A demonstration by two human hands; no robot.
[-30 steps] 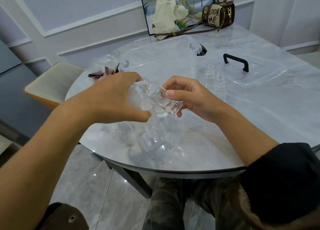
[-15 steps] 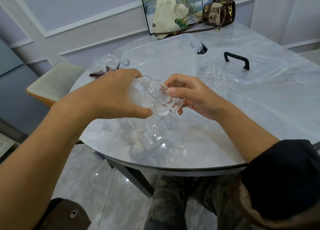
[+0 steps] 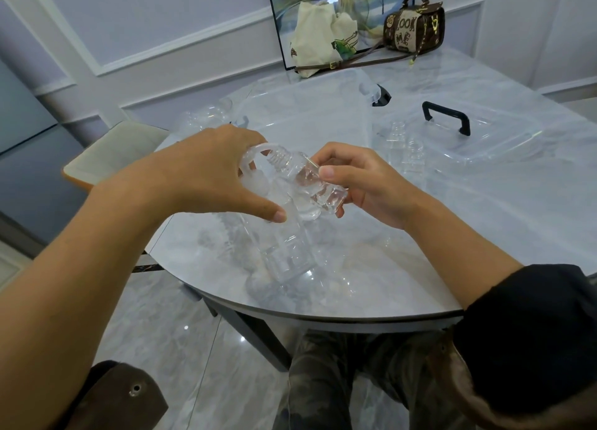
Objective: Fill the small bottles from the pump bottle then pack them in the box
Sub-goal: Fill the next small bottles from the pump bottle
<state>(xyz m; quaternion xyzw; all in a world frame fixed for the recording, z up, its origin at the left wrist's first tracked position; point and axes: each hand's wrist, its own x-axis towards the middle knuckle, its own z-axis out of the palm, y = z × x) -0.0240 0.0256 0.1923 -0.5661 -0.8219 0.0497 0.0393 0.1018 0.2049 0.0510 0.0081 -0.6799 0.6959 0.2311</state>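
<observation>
Now palm-down left hand grips pump bottle; right hand pinches small bottle.

Brown handbag, far end of bench, near the wall. Cream panel on its front carries dark block capitals in two lines: "LOOK" above, "ME" below. Round emblem at the panel's left end, too small to read. Cream tote bag just left of the handbag: green print low on its front, any lettering there too blurred to make out.
</observation>
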